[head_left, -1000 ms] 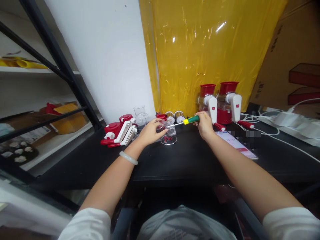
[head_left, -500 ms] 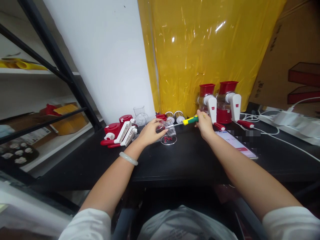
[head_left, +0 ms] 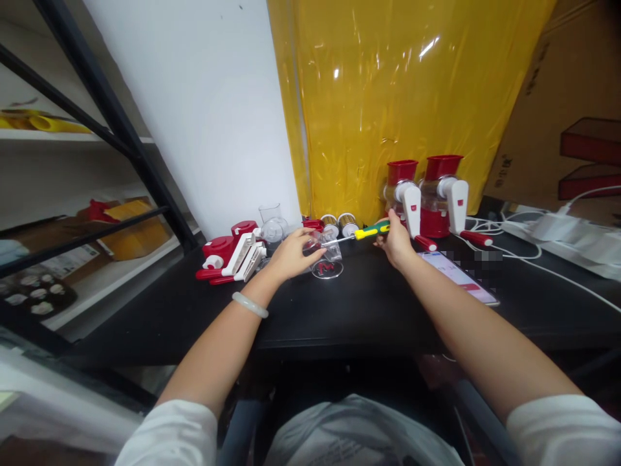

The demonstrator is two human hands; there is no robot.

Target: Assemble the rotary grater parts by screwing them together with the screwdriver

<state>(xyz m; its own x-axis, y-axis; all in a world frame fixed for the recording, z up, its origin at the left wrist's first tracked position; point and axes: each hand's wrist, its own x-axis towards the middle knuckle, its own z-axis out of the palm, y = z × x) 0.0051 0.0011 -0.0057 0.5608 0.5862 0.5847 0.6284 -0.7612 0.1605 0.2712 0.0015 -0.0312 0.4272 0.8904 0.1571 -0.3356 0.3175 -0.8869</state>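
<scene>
My right hand (head_left: 396, 241) is closed round the green and yellow handle of a screwdriver (head_left: 371, 230). Its metal shaft points left and reaches the clear plastic part (head_left: 332, 248) in my left hand (head_left: 294, 254). The fingers of my left hand are wrapped round that part, hiding some of it; the exact spot the tip meets cannot be made out. Below it a clear round piece (head_left: 327, 269) with a red mark touches the black table. Just behind stand two metal grater drums (head_left: 348, 224) with white rims.
Two red and white rotary graters (head_left: 439, 200) stand at the back right. A phone (head_left: 458, 278) lies in front of them, near white cables and a power strip (head_left: 563, 236). Red bases (head_left: 218, 251), white crank handles (head_left: 245, 256) and a clear grater body (head_left: 274, 228) sit at left.
The screwdriver handle has turned in my right hand, showing more yellow, and my right fingers have shifted on it. My left hand stays in place round the clear part.
</scene>
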